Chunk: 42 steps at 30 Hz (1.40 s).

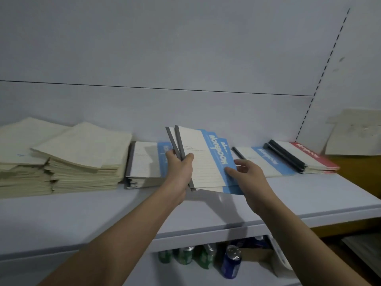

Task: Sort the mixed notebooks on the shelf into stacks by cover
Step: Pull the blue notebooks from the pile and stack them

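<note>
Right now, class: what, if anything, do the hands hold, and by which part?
The left hand grips two blue-cover notebooks by their grey spine edges. The right hand rests straight fingers on their blue edge, steadying them, gripping nothing.

A pale grey flat shelf board [82, 213] carries several stacks along its back edge. At the left end lie two tall stacks of cream paper-covered notebooks [61, 162], touching a stack of blue-and-white notebooks with grey spines [144, 162]. Toward the right end lies a single blue-and-white notebook [266, 162], overlapped by a low stack of red-and-white notebooks with black spines [305, 156].
</note>
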Available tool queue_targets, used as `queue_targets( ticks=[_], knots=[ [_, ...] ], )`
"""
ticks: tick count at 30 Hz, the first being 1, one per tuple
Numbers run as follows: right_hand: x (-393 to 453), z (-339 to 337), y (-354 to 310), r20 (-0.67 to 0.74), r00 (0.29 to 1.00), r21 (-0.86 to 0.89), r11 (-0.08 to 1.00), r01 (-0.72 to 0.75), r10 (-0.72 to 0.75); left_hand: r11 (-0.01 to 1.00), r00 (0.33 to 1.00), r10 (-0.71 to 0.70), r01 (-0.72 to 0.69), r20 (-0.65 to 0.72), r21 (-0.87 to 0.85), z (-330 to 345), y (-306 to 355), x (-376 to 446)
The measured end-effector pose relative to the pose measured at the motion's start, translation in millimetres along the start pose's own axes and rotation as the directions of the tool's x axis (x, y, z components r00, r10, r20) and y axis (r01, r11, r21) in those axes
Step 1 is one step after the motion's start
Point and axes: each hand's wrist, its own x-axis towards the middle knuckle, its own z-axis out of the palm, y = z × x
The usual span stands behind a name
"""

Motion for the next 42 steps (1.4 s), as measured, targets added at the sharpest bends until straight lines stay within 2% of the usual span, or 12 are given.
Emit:
queue_targets(
  ticks=[8,15,18,21,23,25,27,29,31,35,39,42],
  knots=[
    [54,-123,45,-0.071,0.996,-0.009,0.999,-0.05,0.049,0.966,0.958,-0.257,0.25,0.13,0.071,126,-57,-6],
    [97,-182,47,0.011,1.0,-0.049,0.998,0.026,-0.025,0.988,0.989,-0.146,0.144,-0.026,-0.054,200,-80,2],
    [112,-187,47,0.026,0.997,-0.115,0.99,0.079,-0.076,0.992,0.995,-0.092,0.094,-0.032,0.082,213,-87,7],
    [130,-185,47,0.074,0.988,-0.292,0.944,0.152,-0.136,0.966,0.999,-0.034,0.041,-0.031,0.254,219,-88,22],
    [142,-181,48,0.118,0.981,-0.442,0.877,0.19,-0.154,0.89,1.0,-0.016,0.019,-0.009,0.455,220,-90,40],
    [150,-176,53,0.161,0.967,-0.645,0.721,0.253,-0.196,0.749,1.0,-0.025,0.031,-0.018,0.662,223,-95,52],
    [150,-170,64,0.166,0.95,-0.755,0.585,0.296,-0.266,0.515,0.999,0.046,-0.006,-0.02,0.857,230,-102,55],
    [142,-165,75,0.16,0.931,-0.768,0.551,0.326,-0.328,0.332,0.982,0.186,-0.07,0.008,0.941,233,-111,52],
    [137,-162,87,0.131,0.919,-0.785,0.527,0.325,-0.372,0.357,0.969,0.247,-0.074,-0.018,0.931,230,-113,54],
    [139,-162,94,0.033,0.933,-0.839,0.497,0.221,-0.359,0.349,0.978,0.209,-0.081,0.007,0.933,226,-113,55],
    [144,-163,95,0.107,0.918,-0.833,0.47,0.293,-0.383,0.343,0.982,0.174,-0.129,0.072,0.931,228,-114,54],
    [149,-167,94,0.134,0.921,-0.793,0.518,0.32,-0.365,0.335,0.987,0.148,-0.113,0.067,0.936,230,-114,55]
  ],
)
